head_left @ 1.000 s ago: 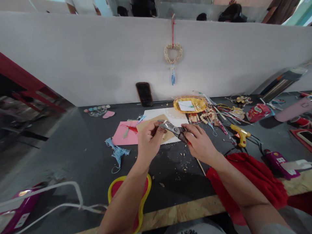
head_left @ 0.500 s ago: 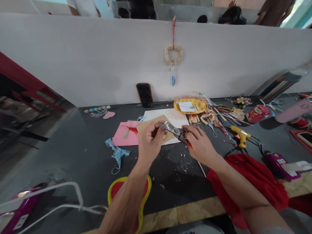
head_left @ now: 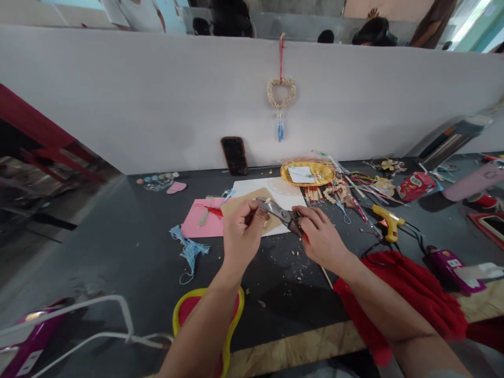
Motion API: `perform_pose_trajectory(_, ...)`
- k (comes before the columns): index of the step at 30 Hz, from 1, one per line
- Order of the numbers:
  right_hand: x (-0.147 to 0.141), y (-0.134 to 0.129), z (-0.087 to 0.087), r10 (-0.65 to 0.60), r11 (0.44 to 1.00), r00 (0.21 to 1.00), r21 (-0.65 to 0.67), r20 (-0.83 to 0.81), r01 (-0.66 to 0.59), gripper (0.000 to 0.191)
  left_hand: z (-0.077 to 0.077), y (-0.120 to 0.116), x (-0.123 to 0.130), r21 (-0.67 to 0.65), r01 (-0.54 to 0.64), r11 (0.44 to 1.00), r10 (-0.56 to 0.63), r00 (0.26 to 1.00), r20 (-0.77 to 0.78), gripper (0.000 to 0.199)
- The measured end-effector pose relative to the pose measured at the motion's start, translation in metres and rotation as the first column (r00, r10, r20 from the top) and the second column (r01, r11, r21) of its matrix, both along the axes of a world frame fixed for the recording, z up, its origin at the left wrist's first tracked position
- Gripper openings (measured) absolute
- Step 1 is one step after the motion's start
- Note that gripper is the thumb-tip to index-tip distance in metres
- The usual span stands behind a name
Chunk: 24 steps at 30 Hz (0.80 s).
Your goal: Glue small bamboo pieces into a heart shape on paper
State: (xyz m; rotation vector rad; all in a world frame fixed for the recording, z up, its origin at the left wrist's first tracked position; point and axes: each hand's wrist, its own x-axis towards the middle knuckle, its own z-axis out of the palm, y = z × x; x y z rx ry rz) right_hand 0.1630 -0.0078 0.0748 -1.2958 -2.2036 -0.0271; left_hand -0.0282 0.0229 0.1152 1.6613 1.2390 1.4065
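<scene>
My right hand [head_left: 323, 239] is wrapped round the handles of a pair of metal pruning shears [head_left: 280, 211], jaws pointing left. At the tip of the jaws my left hand [head_left: 243, 228] is closed in a pinch. A small pale bit shows by the jaws, but what the left fingers hold is mostly hidden. Below both hands lie a brown sheet [head_left: 229, 207], a white sheet [head_left: 252, 185] and a pink sheet [head_left: 191, 226]. Tiny pale wooden bits [head_left: 295, 253] are scattered on the dark table under the shears, and a thin stick [head_left: 326, 278] lies near my right wrist.
Behind the hands stand a yellow basket [head_left: 328, 172] and a phone [head_left: 234, 156]. A blue tassel [head_left: 191, 252] lies left. On the right are a yellow glue gun [head_left: 389, 223], red cloth [head_left: 405, 294] and a purple power strip [head_left: 452, 270]. A beaded heart [head_left: 270, 94] hangs on the partition.
The view has tilted up slightly, so things sit a little lower. Both hands and the shears hold nearly the same pose.
</scene>
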Motion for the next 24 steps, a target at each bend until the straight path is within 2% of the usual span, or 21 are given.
perform_pose_trajectory(2, 0.001, 0.002, -0.001, 0.013, 1.000, 0.997, 0.019, -0.082, -0.012, 0.032, 0.001, 0.000, -0.001, 0.006, -0.010, 1.000, 0.010, 1.000, -0.016, 0.017)
perform_pose_trajectory(4, 0.002, 0.003, -0.003, 0.014, 1.000, 0.990, 0.019, -0.138, -0.012, 0.044, 0.002, -0.001, -0.001, 0.010, -0.010, 1.000, 0.010, 0.999, -0.034, 0.017)
perform_pose_trajectory(8, 0.002, 0.005, -0.005, -0.014, 0.997, 0.996, -0.076, -0.084, 0.007, 0.067, 0.003, -0.004, 0.000, 0.014, 0.008, 1.000, -0.007, 0.998, -0.060, 0.015)
perform_pose_trajectory(13, 0.001, 0.005, -0.005, -0.047, 0.990, 0.998, -0.134, -0.036, 0.042, 0.061, 0.004, -0.006, 0.003, 0.022, 0.036, 0.999, -0.035, 0.998, -0.046, 0.017)
perform_pose_trajectory(18, 0.003, 0.008, -0.005, -0.075, 0.985, 0.997, -0.154, -0.006, 0.073, 0.052, 0.000, -0.004, 0.003, -0.047, 0.058, 0.997, -0.060, 0.998, -0.025, 0.019)
perform_pose_trajectory(24, 0.006, 0.008, -0.003, -0.048, 0.983, 0.998, -0.177, 0.046, 0.056, 0.064, -0.010, 0.004, -0.005, -0.139, 0.160, 0.977, -0.154, 0.987, 0.054, 0.025)
